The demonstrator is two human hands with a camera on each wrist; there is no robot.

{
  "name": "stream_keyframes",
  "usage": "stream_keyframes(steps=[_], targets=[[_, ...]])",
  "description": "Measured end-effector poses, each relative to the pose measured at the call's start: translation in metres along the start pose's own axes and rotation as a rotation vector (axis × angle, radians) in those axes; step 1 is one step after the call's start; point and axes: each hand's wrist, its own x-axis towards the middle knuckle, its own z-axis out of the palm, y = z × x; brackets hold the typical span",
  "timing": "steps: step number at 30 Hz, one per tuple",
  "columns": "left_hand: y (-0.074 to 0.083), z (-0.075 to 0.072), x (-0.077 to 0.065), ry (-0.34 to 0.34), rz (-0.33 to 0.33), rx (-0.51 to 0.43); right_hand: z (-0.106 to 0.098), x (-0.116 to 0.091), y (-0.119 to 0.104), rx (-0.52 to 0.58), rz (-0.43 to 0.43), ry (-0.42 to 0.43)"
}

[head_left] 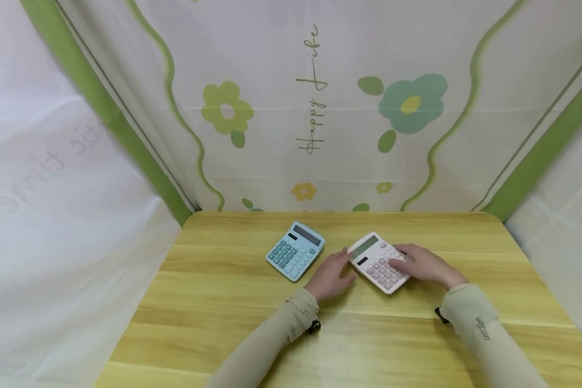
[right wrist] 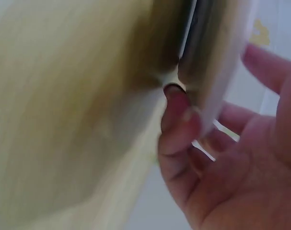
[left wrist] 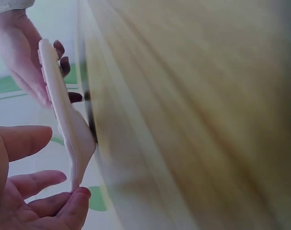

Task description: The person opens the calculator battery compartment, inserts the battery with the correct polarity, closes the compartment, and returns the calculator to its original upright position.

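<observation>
A pale pink calculator (head_left: 379,264) lies face up at a slant on the right half of the table. My right hand (head_left: 424,265) pinches its right side, thumb on the keys and fingers curled beneath, as the right wrist view shows with the hand (right wrist: 231,163) under the calculator (right wrist: 224,62). That side is raised a little off the table. My left hand (head_left: 331,276) touches the calculator's left edge near the display. In the left wrist view, fingertips of the left hand (left wrist: 35,196) meet the calculator's edge (left wrist: 71,124), and the thumb stands apart from it.
A light blue calculator (head_left: 296,251) lies face up to the left of my left hand. The wooden table (head_left: 213,312) ends at a white curtain (head_left: 271,161) with printed flowers, and fabric hangs along both sides.
</observation>
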Motion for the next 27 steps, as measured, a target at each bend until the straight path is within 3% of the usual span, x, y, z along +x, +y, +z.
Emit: stream_keyframes(steps=[11,17,27], targets=[[0.001,0.004,0.001,0.027,0.046,0.029,0.0,-0.009,0.005,-0.028,-0.042,-0.095],[0.004,0.003,-0.004,0.044,0.044,0.032,0.003,-0.009,0.013,-0.005,-0.098,-0.077],[0.007,0.002,-0.008,0.048,0.042,0.019,0.007,-0.01,0.019,-0.025,-0.121,-0.024]])
